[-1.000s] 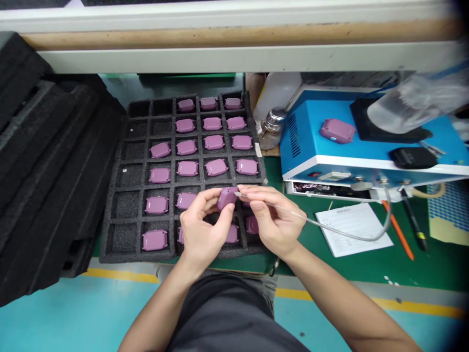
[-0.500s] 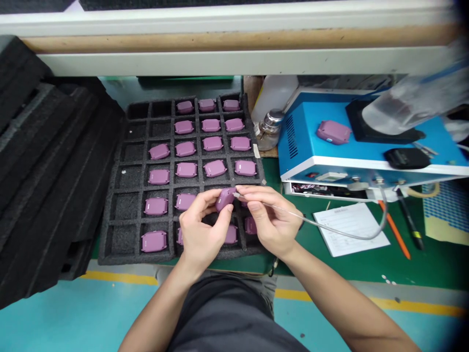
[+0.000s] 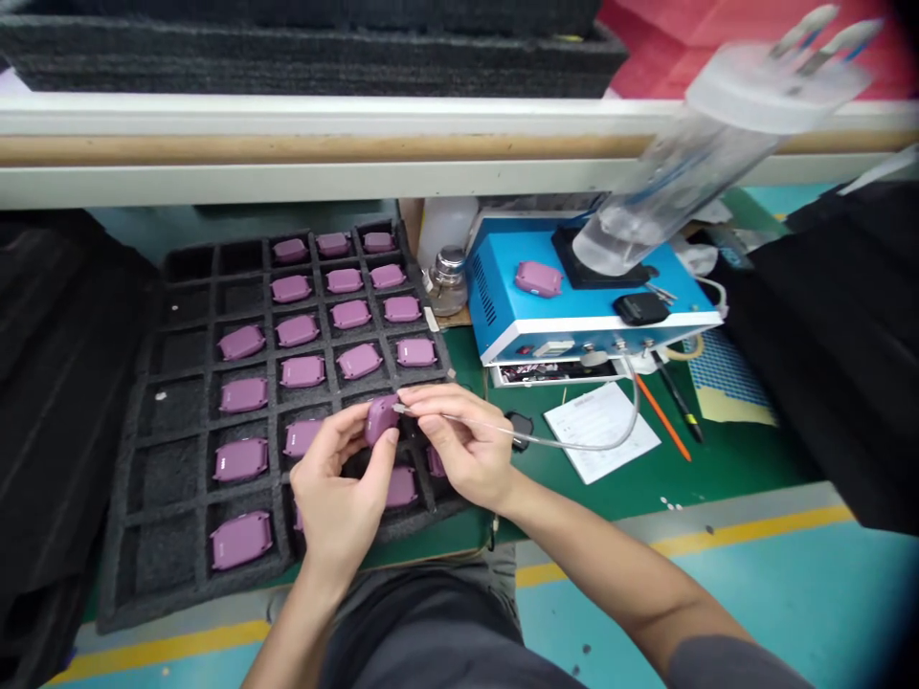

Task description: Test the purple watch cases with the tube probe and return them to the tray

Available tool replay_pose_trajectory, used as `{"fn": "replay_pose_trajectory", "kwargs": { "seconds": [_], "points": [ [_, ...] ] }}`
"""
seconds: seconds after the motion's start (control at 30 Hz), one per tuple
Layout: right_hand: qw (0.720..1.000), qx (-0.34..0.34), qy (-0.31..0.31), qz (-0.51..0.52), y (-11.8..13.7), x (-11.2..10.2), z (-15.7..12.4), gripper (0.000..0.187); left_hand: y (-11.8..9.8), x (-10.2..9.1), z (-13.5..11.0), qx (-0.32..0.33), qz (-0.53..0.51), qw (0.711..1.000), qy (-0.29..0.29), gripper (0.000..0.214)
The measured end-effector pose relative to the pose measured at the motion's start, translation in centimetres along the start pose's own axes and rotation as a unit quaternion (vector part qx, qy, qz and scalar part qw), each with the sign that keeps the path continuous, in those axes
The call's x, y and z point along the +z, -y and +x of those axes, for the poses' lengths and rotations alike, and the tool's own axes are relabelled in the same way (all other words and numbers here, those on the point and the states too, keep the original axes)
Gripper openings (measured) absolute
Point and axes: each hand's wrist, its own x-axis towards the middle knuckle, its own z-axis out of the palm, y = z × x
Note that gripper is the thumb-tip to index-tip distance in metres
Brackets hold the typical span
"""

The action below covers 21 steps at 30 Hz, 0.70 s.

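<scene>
From the head view, the left hand (image 3: 341, 493) is pinching a purple case (image 3: 380, 418) between thumb and fingers, while the right hand (image 3: 470, 455) is gripping a thin tube (image 3: 567, 446) and holding its pale tip at the edge of that case. The work on this one is looking under way rather than finished, but the pictures are not showing whether the tip is touching the case or sitting just beside it. More purple cases (image 3: 240, 539) are lying in the compartments of a black foam tray (image 3: 115, 565), and another one (image 3: 538, 278) is resting on top of a blue machine (image 3: 546, 311); whether these are done or waiting, nothing visible is telling. The tube is curving over a paper pad (image 3: 599, 435) on the green worktop (image 3: 761, 461) and running up to the machine's front. The held case is hanging above the tray, tilted up on its side; it is looking smooth and rounded, showing small light marks on its face, too small to read.
</scene>
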Motion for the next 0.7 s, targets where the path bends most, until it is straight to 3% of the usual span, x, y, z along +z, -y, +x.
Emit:
{"fn": "replay_pose_trajectory", "kwargs": {
  "seconds": [0.7],
  "points": [
    [1.000, 0.001, -0.004, 0.027, 0.09, 0.03, 0.09, 0.017, 0.03, -0.06, -0.03, 0.003, 0.003, 1.000, -0.004, 0.026]
  ]
}}
